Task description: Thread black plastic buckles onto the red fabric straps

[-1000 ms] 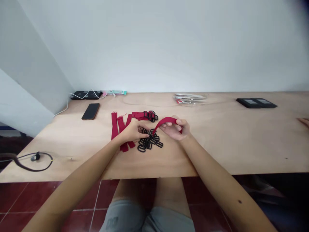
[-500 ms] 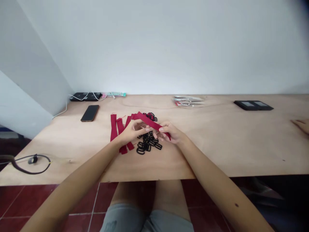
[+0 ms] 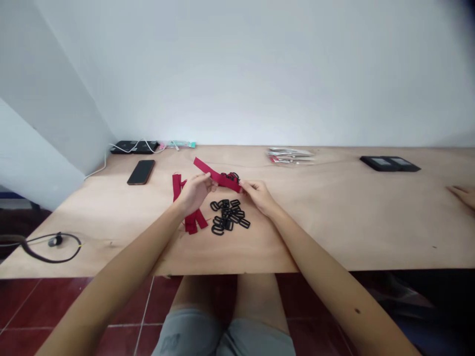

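A red fabric strap (image 3: 224,180) is stretched at a slant between my two hands, above the table. My left hand (image 3: 197,192) pinches it partway along, and its far end sticks out up and to the left. At the strap's lower right end, my right hand (image 3: 258,194) grips it between thumb and fingers. Below lies a loose pile of black plastic buckles and hooks (image 3: 232,214). More red straps (image 3: 191,223) lie under and beside my left hand, partly hidden by it. Behind the held strap is a small heap of black buckles with red fabric (image 3: 233,176).
On the wooden table (image 3: 334,222) a phone (image 3: 141,172) and black boxes with a white cable (image 3: 135,147) lie at the left. Flat packets (image 3: 290,155) and a black case (image 3: 389,163) are farther back. Another person's hand (image 3: 463,194) rests at the right edge.
The strap has shifted left and away from me, and more of it now shows beyond my left hand. My right hand has moved to its end. The buckle pile is less covered.
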A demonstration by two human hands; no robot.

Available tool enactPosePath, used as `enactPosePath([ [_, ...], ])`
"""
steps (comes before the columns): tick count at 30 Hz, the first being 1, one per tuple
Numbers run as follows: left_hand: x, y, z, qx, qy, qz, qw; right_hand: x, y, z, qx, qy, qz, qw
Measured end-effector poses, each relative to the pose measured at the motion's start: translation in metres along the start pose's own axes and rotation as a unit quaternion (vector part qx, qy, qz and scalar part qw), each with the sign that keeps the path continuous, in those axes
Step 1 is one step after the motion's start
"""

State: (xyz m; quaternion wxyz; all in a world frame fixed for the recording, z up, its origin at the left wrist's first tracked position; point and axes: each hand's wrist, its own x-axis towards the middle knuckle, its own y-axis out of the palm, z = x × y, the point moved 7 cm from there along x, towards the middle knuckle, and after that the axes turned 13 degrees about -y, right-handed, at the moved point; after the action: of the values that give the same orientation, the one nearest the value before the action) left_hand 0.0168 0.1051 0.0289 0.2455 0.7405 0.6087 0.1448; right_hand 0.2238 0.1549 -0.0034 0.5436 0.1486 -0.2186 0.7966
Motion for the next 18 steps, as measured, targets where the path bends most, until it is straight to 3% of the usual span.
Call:
enactPosePath([
  [4,-0.009,-0.019,-0.032,-0.038,-0.015,-0.022,0.999,0.0,0.016,0.01,-0.118,-0.109,0.088,0.983],
  [6,-0.016,-0.036,-0.04,0.06,-0.056,-0.07,0.994,-0.003,0.024,0.016,-0.139,-0.147,0.118,0.972],
  [8,-0.025,-0.056,-0.042,0.204,-0.088,-0.129,0.967,-0.007,0.033,0.023,-0.153,-0.179,0.148,0.961],
  [10,-0.032,-0.068,-0.039,0.38,-0.104,-0.157,0.906,-0.011,0.041,0.029,-0.165,-0.205,0.177,0.948],
  [12,-0.038,-0.075,-0.042,0.52,-0.032,-0.211,0.827,-0.015,0.051,0.034,-0.178,-0.227,0.212,0.934],
  [14,-0.047,-0.075,-0.045,0.587,0.064,-0.279,0.758,-0.018,0.061,0.039,-0.2,-0.247,0.251,0.914],
  [16,-0.052,-0.065,-0.036,0.636,0.125,-0.269,0.712,-0.023,0.071,0.042,-0.222,-0.267,0.29,0.892],
  [18,-0.054,-0.055,-0.022,0.684,0.149,-0.222,0.679,-0.027,0.077,0.046,-0.238,-0.283,0.309,0.876],
])
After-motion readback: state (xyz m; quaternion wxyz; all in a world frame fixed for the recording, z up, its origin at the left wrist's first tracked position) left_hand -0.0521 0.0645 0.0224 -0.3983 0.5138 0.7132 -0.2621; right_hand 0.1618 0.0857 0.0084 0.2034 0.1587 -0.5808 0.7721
